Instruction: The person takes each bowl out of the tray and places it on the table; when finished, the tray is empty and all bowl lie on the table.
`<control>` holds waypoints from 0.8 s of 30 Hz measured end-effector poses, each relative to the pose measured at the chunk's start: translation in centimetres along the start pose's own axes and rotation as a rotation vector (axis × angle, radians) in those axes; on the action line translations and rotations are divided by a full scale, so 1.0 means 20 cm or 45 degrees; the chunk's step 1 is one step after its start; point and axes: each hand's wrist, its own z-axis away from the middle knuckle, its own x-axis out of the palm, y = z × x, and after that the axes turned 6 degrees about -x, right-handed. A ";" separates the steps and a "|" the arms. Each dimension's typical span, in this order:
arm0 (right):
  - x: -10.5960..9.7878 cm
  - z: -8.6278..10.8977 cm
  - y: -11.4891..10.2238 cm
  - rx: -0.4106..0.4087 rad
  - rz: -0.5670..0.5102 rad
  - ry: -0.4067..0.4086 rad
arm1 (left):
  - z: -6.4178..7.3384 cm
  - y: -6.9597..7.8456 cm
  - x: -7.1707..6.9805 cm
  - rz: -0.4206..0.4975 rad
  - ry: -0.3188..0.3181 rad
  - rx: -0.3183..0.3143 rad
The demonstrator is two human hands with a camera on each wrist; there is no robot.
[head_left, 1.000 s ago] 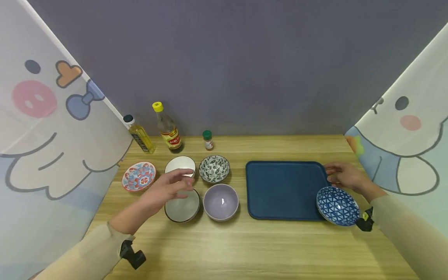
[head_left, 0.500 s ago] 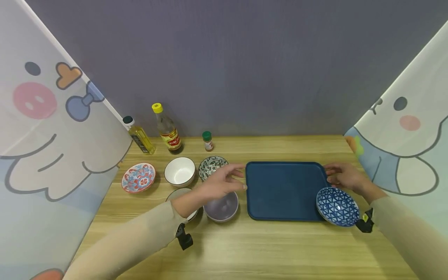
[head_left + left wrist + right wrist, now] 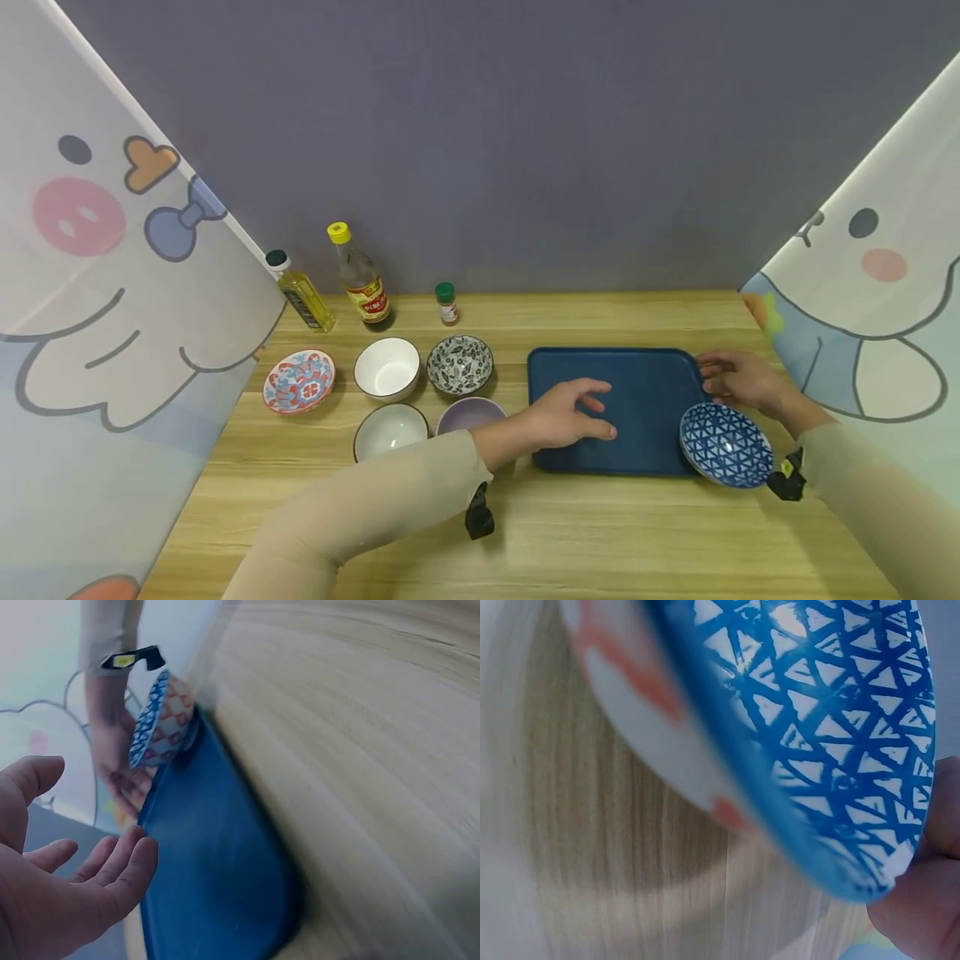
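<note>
My left hand (image 3: 564, 415) reaches over the dark blue tray (image 3: 630, 367), its fingers spread and nothing held. The left wrist view shows this hand (image 3: 82, 892) palm in sight, fingers slightly bent. A blue-and-white triangle-patterned bowl (image 3: 726, 446), orange-patterned outside, sits at the tray's front right corner, overlapping its edge. Just behind the bowl, my right hand (image 3: 738, 382) lies with loosely bent fingers at the tray's right edge. The right wrist view has the bowl (image 3: 832, 735) large in front, hiding most of that hand (image 3: 922, 907).
Left of the tray are a lilac bowl (image 3: 471, 410), a grey bowl (image 3: 390, 429), a white bowl (image 3: 387, 368), a floral bowl (image 3: 460, 364) and a red-and-blue bowl (image 3: 300, 381). An oil bottle (image 3: 306, 300), sauce bottle (image 3: 367, 292) and spice jar (image 3: 447, 304) stand behind.
My left hand has swept right, from above the white and grey bowls, past the lilac bowl, to over the tray. The right hand and the blue-and-white bowl have stayed in place.
</note>
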 end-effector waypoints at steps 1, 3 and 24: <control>0.00 0.00 0.00 0.002 -0.002 -0.001 | -0.01 0.00 0.03 0.007 0.001 -0.013; 0.00 0.00 0.00 0.008 -0.005 -0.004 | -0.04 0.00 0.08 0.038 -0.009 -0.036; 0.00 -0.01 -0.01 0.001 0.025 -0.008 | -0.31 0.04 0.45 0.408 -0.027 -0.274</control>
